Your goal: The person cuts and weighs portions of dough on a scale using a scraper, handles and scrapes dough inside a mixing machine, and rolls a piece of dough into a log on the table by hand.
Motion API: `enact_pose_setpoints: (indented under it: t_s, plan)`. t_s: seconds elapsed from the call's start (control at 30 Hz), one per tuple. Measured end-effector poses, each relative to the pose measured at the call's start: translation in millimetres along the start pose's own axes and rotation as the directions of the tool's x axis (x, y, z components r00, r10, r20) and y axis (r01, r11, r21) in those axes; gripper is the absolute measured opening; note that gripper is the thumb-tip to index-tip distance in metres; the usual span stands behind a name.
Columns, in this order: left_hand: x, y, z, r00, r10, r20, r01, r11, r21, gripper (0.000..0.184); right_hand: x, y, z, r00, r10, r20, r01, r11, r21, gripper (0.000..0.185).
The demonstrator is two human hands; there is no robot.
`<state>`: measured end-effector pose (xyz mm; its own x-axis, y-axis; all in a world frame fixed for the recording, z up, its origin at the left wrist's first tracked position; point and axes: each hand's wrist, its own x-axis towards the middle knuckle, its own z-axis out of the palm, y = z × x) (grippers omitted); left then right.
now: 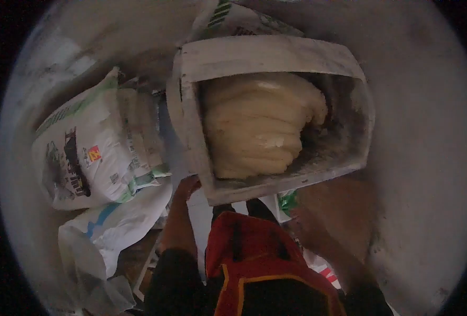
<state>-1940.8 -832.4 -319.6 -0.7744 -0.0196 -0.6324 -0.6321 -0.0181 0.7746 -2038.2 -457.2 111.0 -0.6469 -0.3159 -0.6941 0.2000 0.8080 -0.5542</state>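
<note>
A large lump of pale dough lies folded in the left part of a wooden box whose walls look dusted with flour. My left hand is at the box's lower left corner, against or just beside its outer wall; its fingers are partly hidden and dark. Below the near rim is my right hand, smeared by motion, so its fingers cannot be made out. Nothing can be seen in it. A red apron with yellow edging covers my front.
Full white sacks with print are stacked to the left, with a clear plastic bag below them. Another sack stands behind the box. A brown surface is at the right, beside a pale wall.
</note>
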Motion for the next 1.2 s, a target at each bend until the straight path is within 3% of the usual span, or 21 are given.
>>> enact_pose_setpoints:
  t_s: [0.1,0.13,0.2,0.27,0.33,0.43,0.5,0.57,0.67,0.7,0.73,0.77,0.8,0.83,0.93,0.97,1.0,1.07,1.1,1.13,1.2]
  plan:
    - [-15.5,10.7,21.9,0.998,0.002,-0.062,-0.015,0.979,-0.202,0.032,-2.9,-11.8,-0.3,0.994,-0.111,-0.012,0.110,0.993,-0.052,0.032]
    - [-12.0,-3.0,30.6,0.972,0.115,-0.205,-0.067,0.971,0.229,0.038,-5.1,-10.1,3.9,0.991,-0.130,-0.032,0.129,0.991,-0.045,0.031]
    - [-20.1,5.1,34.1,0.881,0.235,-0.410,0.006,0.861,0.508,0.045,7.2,-10.4,12.2,0.975,-0.217,-0.056,0.215,0.976,-0.037,0.030]
    - [-74.9,83.9,31.8,0.778,0.172,-0.604,-0.005,0.964,0.267,0.048,16.0,-22.6,11.8,0.958,-0.283,-0.051,0.281,0.959,-0.043,0.029]
    - [-117.2,163.0,3.6,0.678,0.156,-0.718,0.149,0.927,0.343,0.046,20.9,-45.5,10.7,0.951,-0.305,-0.046,0.297,0.945,-0.137,0.029]
    - [-173.6,247.9,-52.3,0.446,0.450,-0.774,-0.044,0.875,0.483,0.045,26.2,-93.2,11.0,0.938,-0.341,-0.056,0.299,0.881,-0.366,0.028]
    - [-169.2,250.1,-109.8,0.129,0.681,-0.720,0.257,0.679,0.688,0.046,26.9,-117.6,11.0,0.925,-0.361,-0.118,0.277,0.853,-0.443,0.028]
    - [-168.7,262.1,-161.4,0.069,0.703,-0.708,0.605,0.535,0.590,0.053,33.3,-129.8,9.0,0.915,-0.346,-0.206,0.266,0.904,-0.336,0.027]
    - [-156.8,222.2,-222.1,0.194,0.674,-0.713,0.749,0.368,0.551,0.056,94.6,-92.1,4.7,0.930,-0.276,-0.244,0.304,0.949,0.083,0.028]
    - [-144.5,209.1,-237.8,0.209,0.665,-0.717,0.766,0.345,0.543,0.055,116.2,-84.1,-5.8,0.861,-0.488,-0.140,0.410,0.831,-0.376,0.029]
    - [-150.0,236.5,-238.5,0.274,0.434,-0.858,0.778,0.425,0.464,0.053,176.6,-20.4,4.5,0.519,-0.855,0.005,0.651,0.391,-0.650,0.032]
    - [-136.8,196.7,-269.8,0.305,0.596,-0.743,0.773,0.302,0.559,0.052,185.1,-38.2,14.1,0.541,-0.841,0.022,0.630,0.387,-0.673,0.034]
    - [-145.5,220.9,-250.4,0.258,0.687,-0.680,0.825,0.209,0.524,0.050,215.7,-14.2,34.2,0.767,-0.640,0.053,0.531,0.585,-0.613,0.033]
    - [-160.5,245.0,-231.4,0.210,0.767,-0.606,0.876,0.127,0.465,0.048,220.3,-11.4,41.0,0.868,-0.491,0.070,0.443,0.704,-0.555,0.032]
    - [-151.1,223.0,-252.5,0.323,0.702,-0.635,0.926,-0.094,0.367,0.045,170.7,-80.1,24.6,0.977,-0.209,0.050,0.211,0.887,-0.411,0.029]
    - [-158.4,239.2,-246.3,0.327,0.547,-0.771,0.716,0.390,0.580,0.044,163.8,-75.3,13.7,0.852,-0.522,-0.040,0.394,0.689,-0.608,0.028]
    - [-181.3,271.2,-232.2,0.423,0.354,-0.834,0.331,0.797,0.506,0.044,156.4,-65.0,-2.4,0.623,-0.782,-0.031,0.469,0.405,-0.785,0.027]
    - [-206.0,316.4,-179.3,0.573,0.266,-0.775,-0.188,0.963,0.191,0.042,134.5,-52.4,-62.7,0.330,-0.932,-0.153,0.531,0.317,-0.786,0.028]
    - [-208.3,340.7,-139.2,0.563,0.337,-0.755,-0.290,0.936,0.201,0.041,95.5,-89.3,-81.7,0.553,-0.725,-0.411,0.488,0.681,-0.546,0.028]
    - [-206.5,346.3,-104.0,0.662,0.339,-0.668,-0.341,0.930,0.134,0.045,64.3,-113.7,-92.0,0.731,-0.401,-0.552,0.342,0.916,-0.211,0.029]
    - [-203.2,356.9,-33.3,0.826,0.325,-0.460,-0.381,0.924,-0.031,0.057,58.2,-88.4,-89.3,0.781,-0.386,-0.491,0.428,0.904,-0.030,0.029]
